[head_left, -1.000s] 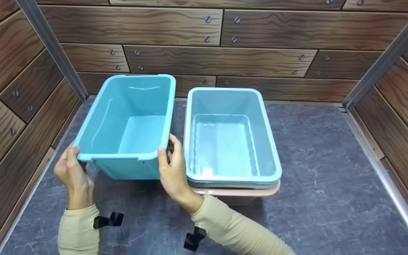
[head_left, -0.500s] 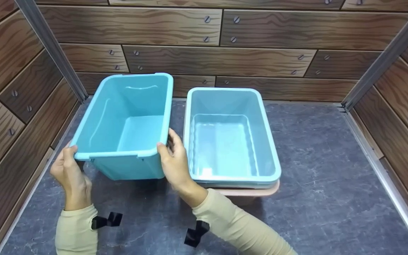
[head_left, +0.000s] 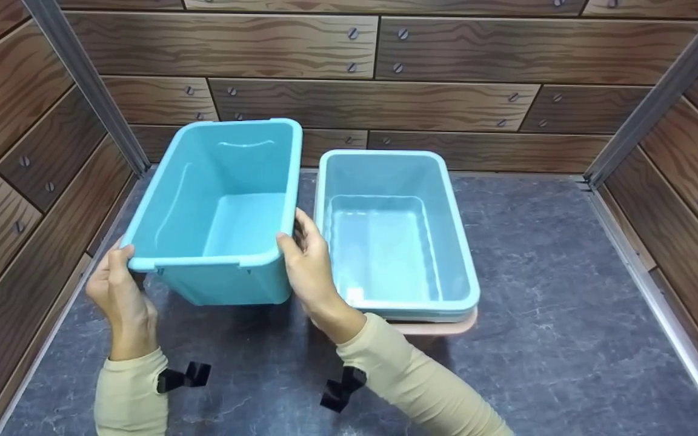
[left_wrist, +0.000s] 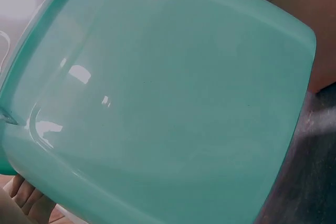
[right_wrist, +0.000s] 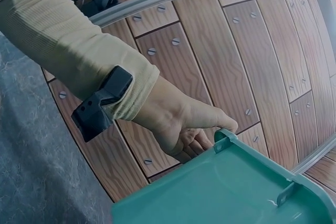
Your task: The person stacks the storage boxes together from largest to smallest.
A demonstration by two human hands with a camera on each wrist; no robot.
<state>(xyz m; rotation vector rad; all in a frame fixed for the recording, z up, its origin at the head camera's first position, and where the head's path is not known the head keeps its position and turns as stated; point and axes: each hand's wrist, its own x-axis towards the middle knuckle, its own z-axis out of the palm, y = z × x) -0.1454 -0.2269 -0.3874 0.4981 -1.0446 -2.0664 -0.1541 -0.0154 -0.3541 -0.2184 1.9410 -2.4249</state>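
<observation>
A turquoise plastic storage bin [head_left: 219,281], with nothing in it, is held by its near corners and leans slightly, a dark shadow under its base. My left hand [head_left: 122,297] grips the near left corner, thumb on the rim and fingers beneath; the right wrist view shows this hand [right_wrist: 184,129] from the side. The near right corner is in my right hand [head_left: 309,263], thumb at the rim, fingers behind the side wall. The bin's smooth outer wall [left_wrist: 178,98] fills most of the left wrist view. Right beside it stands a pale blue bin [head_left: 385,254], nested on others.
Beneath the pale blue bin shows the rim of a pink bin [head_left: 440,329], partly hidden by my right forearm. Wood-patterned walls [head_left: 300,45] enclose the dark marbled floor [head_left: 555,290] on three sides, with metal strips [head_left: 658,290] along the edges.
The turquoise bin has risen a little, after a slight shift left and back to the right. My right hand has moved up and right with its corner; the nested bins have stayed put.
</observation>
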